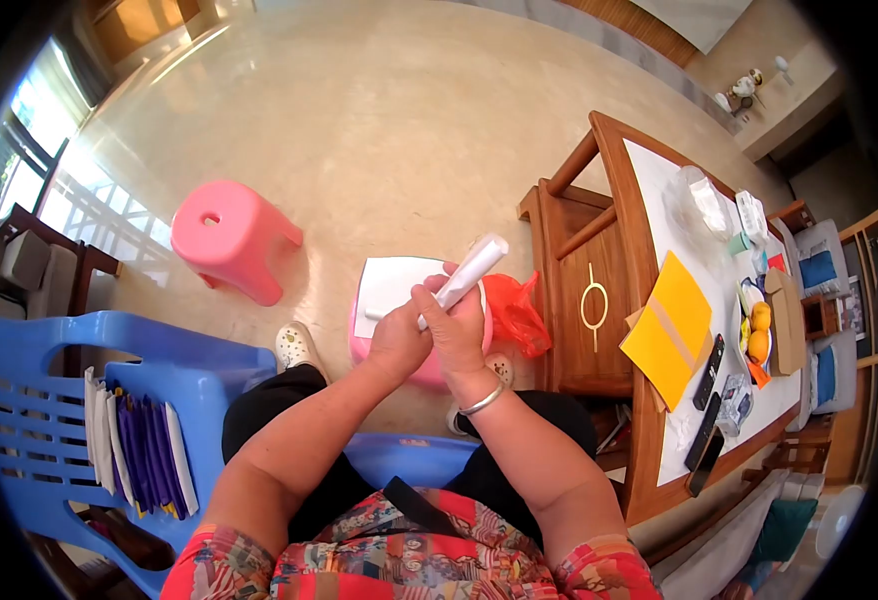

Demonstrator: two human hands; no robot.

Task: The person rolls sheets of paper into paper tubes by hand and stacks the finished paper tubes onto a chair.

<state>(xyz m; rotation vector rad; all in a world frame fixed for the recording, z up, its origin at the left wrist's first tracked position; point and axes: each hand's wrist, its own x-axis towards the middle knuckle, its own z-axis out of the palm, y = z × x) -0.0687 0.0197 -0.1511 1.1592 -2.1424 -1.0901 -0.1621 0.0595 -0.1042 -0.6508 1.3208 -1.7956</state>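
A rolled white sheet (474,268) is held in front of me, slanting up to the right. My right hand (456,325) is closed round the roll, thumb along its side. Beside it, touching it, my left hand (400,338) is closed near the roll's lower end; its fingertips are partly hidden. Under the hands, a white sheet (391,280) lies on a pink stool (358,345), and a thin white stick-like piece shows left of my left hand.
A red plastic bag (517,315) is right of the stool. Another pink stool (229,235) stands front left. A blue chair (159,345) holds folded cloths (144,450). On the right, a wooden table (644,480) bears yellow envelopes (671,330), fruit (759,330) and black remotes (707,400).
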